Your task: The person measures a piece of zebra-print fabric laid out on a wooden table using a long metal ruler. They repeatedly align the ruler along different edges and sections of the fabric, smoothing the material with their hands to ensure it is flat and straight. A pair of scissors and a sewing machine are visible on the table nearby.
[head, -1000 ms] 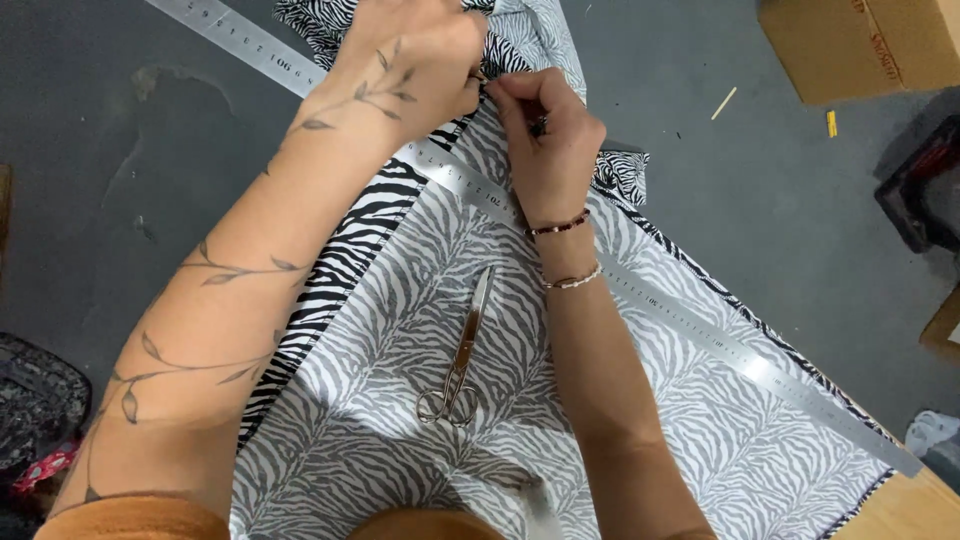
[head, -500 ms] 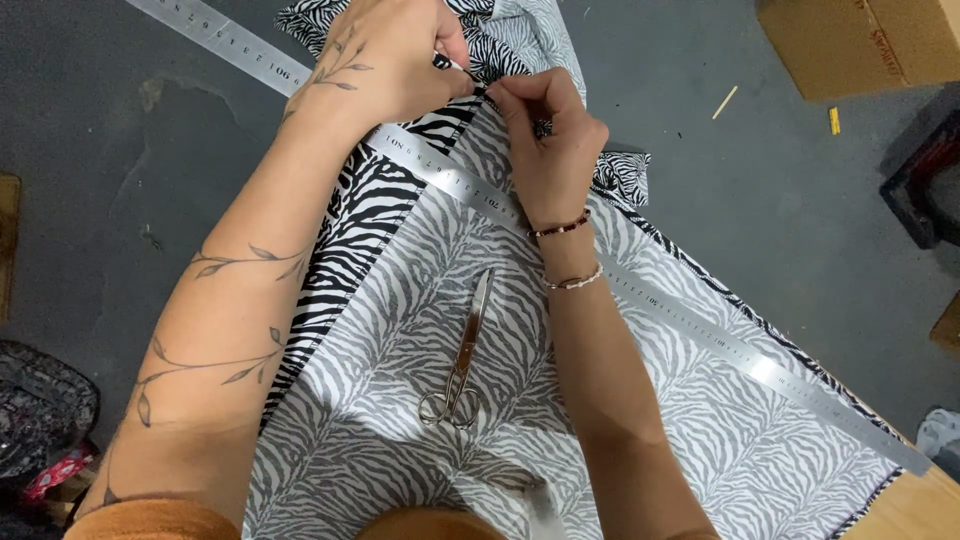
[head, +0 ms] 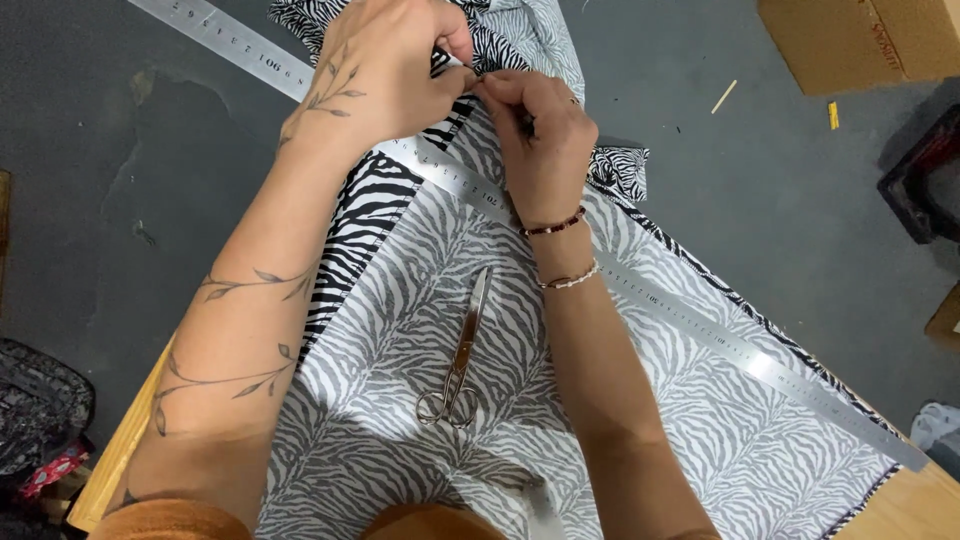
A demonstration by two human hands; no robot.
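Head view, looking down on a wooden table (head: 112, 462) over dark floor.

Far left, at 8 o'clock: a dark patterned bag (head: 35, 415) on the floor, partly cut off by the frame edge.

Left hand (head: 395, 65), at 11 o'clock: fingers curled and pinched on the fabric (head: 400, 330) edge at the top. Forearm runs down to 7 o'clock and lies over the bold black-and-white strip of the cloth.

Fabric: zebra print, pale grey side up, spread across the table from 12 to 5 o'clock; darker print shows along the left fold and at the top.

Ruler (head: 690, 322): long steel rule, lying diagonally from 10 o'clock to 4 o'clock across the fabric, passing under both wrists.

Scissors (head: 458, 360), centre: steel, shut, lying flat on the fabric between the two forearms, handles toward 6 o'clock, tip toward 12. Touched by neither hand.

Right hand (head: 545, 135), at 12 o'clock: closed, fingertips meeting the left hand's at the same spot on the fabric. Whether something small is pinched there, cannot tell. Two bead bracelets on the wrist.

Right, at 1 to 2 o'clock: cardboard box (head: 860, 40) on the floor, a thin pale stick (head: 724, 96) just beside it.
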